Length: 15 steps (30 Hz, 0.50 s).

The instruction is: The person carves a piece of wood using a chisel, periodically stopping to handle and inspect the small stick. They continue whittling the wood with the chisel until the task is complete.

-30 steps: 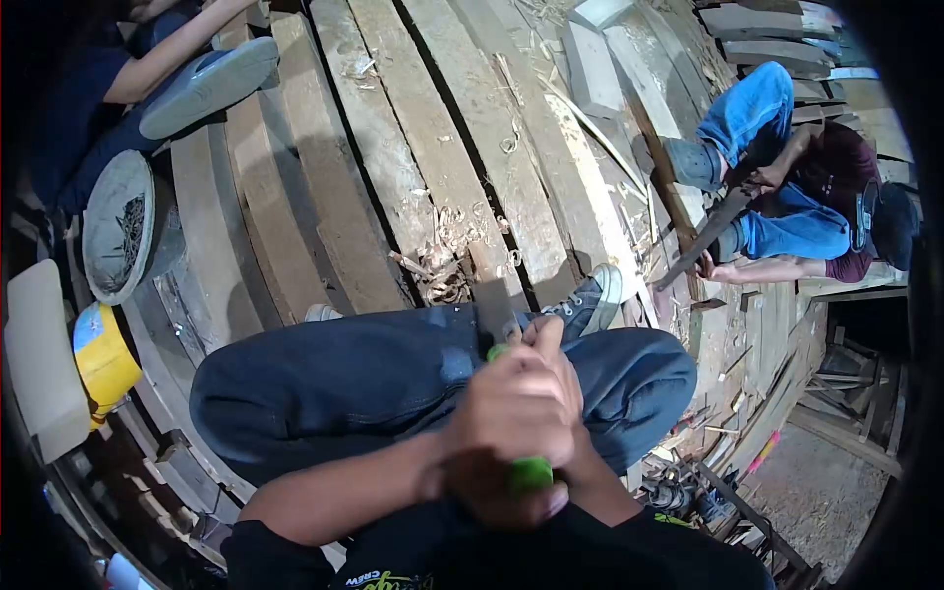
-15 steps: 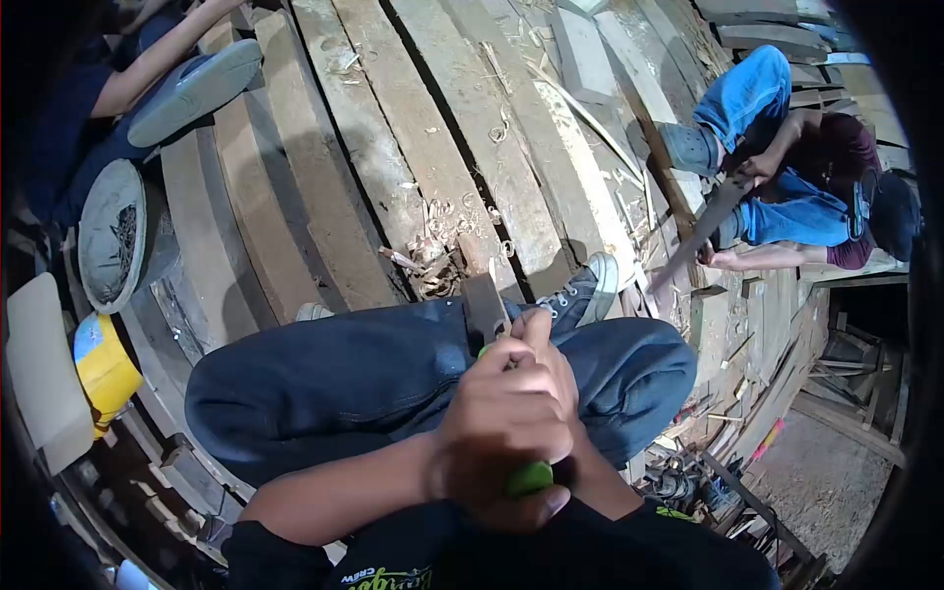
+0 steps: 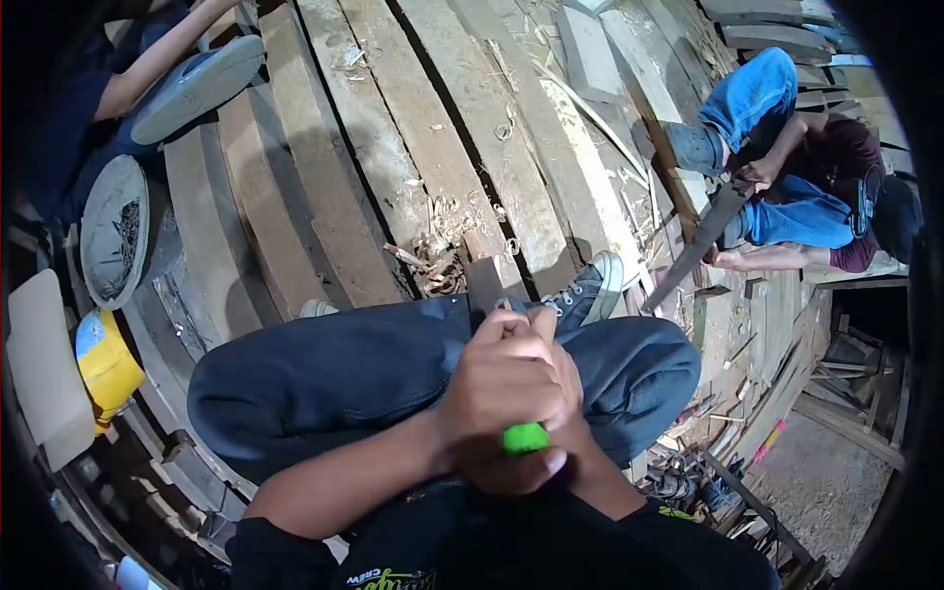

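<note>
My left hand (image 3: pixel 501 403) is closed around a tool with a bright green handle (image 3: pixel 526 438), whose butt shows below the fingers. Against it, partly covered, my right hand (image 3: pixel 562 379) is also closed, its fingers around the front part of the same tool. A flat dark piece, seemingly the tool's blade (image 3: pixel 483 285), sticks out beyond the hands over my crossed legs. Where the fingers overlap, the grip is hidden. Past its tip is a heap of wood shavings (image 3: pixel 438 264) on the plank floor (image 3: pixel 379 147).
At the right a seated person in blue trousers (image 3: pixel 801 211) holds a long dark blade (image 3: pixel 698 246). Another person's arm and sandal (image 3: pixel 202 88) are at the upper left, near a round basin (image 3: pixel 115 234). A yellow container (image 3: pixel 108 374) stands at the left.
My left hand has turned slightly, showing more of the green handle's end. The view has shifted a little. The other person's long blade now reaches lower and further left.
</note>
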Each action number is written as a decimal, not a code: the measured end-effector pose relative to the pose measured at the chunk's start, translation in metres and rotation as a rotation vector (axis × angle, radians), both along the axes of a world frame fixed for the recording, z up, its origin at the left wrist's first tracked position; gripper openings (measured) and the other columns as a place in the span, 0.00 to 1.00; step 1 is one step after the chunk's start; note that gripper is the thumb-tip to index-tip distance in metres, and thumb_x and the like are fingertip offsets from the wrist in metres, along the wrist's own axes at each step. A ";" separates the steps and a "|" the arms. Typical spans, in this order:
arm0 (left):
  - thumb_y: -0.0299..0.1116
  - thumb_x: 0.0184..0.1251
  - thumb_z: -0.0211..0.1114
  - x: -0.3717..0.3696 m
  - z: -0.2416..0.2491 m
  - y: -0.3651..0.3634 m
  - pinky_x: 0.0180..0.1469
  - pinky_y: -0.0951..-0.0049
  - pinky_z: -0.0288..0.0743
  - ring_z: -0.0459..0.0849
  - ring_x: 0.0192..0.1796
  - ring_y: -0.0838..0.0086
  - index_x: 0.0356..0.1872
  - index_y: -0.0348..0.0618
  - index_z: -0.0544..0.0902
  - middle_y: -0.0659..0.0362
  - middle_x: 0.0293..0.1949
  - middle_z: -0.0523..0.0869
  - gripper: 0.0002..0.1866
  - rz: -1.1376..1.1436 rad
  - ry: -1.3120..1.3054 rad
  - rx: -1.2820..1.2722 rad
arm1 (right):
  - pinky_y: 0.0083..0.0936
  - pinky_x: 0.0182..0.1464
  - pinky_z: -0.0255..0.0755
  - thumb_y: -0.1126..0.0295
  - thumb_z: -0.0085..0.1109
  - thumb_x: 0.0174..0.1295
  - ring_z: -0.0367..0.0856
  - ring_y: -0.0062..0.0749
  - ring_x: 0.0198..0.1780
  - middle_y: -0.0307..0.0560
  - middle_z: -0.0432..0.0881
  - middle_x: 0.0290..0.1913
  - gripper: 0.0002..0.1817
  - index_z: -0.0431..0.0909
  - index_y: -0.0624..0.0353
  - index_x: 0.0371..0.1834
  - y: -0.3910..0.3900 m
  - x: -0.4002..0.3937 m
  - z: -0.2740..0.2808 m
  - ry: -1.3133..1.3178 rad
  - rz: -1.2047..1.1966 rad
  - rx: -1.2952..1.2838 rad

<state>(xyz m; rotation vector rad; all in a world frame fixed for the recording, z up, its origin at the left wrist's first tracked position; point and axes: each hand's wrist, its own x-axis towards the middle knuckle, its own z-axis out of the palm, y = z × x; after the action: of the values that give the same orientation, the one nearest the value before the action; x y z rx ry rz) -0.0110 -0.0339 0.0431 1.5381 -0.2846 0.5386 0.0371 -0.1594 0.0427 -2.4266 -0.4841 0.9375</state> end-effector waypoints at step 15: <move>0.47 0.52 0.66 0.005 -0.012 0.003 0.50 0.57 0.65 0.80 0.33 0.64 0.20 0.51 0.76 0.62 0.22 0.78 0.13 -0.075 0.004 0.034 | 0.51 0.35 0.76 0.56 0.59 0.67 0.84 0.59 0.37 0.59 0.80 0.34 0.23 0.63 0.59 0.52 -0.008 -0.006 -0.010 0.007 0.016 -0.010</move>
<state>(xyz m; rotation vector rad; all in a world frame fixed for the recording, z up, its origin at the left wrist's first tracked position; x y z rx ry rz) -0.0063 -0.0307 0.0311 1.5552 -0.3479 0.4738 0.0313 -0.1679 0.0327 -2.4314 -0.4978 0.9574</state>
